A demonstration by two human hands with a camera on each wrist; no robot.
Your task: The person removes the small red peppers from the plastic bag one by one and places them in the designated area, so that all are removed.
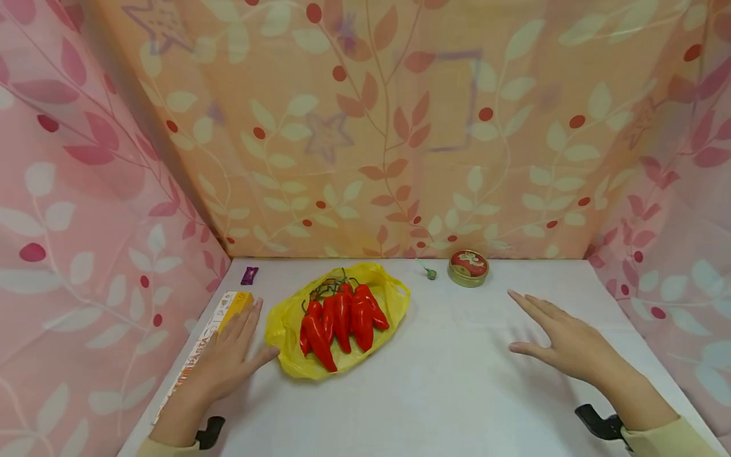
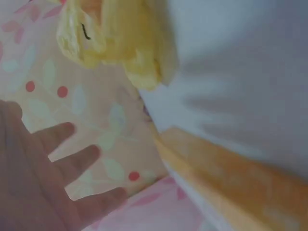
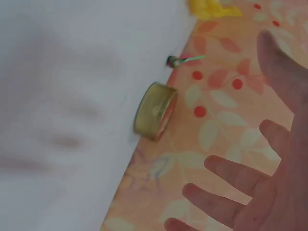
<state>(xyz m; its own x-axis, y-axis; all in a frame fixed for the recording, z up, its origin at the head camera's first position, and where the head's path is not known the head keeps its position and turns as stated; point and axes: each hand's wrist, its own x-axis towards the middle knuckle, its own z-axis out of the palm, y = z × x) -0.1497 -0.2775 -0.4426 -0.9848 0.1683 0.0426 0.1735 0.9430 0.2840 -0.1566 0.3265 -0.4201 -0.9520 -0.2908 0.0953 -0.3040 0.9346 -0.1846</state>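
Observation:
Several red peppers (image 1: 341, 317) with green stems lie on a spread yellow plastic bag (image 1: 285, 343), left of the table's middle. My left hand (image 1: 225, 355) hovers between the bag and a long pasta box (image 1: 200, 346), fingers straight, covering part of the box. In the left wrist view that hand (image 2: 48, 178) holds nothing. My right hand (image 1: 571, 346) is held over the right side of the table, fingers extended and thumb apart. The right wrist view shows its palm (image 3: 274, 192) bare, with a round gold tin (image 3: 155, 113) beyond it.
At the back stand the red-lidded tin (image 1: 468, 268) and a small green item (image 1: 431, 273), perhaps a wrapped lollipop. A small purple packet (image 1: 249, 275) lies at the back left. Patterned cloth (image 1: 365, 158) walls the white table (image 1: 445, 381) at the back and sides.

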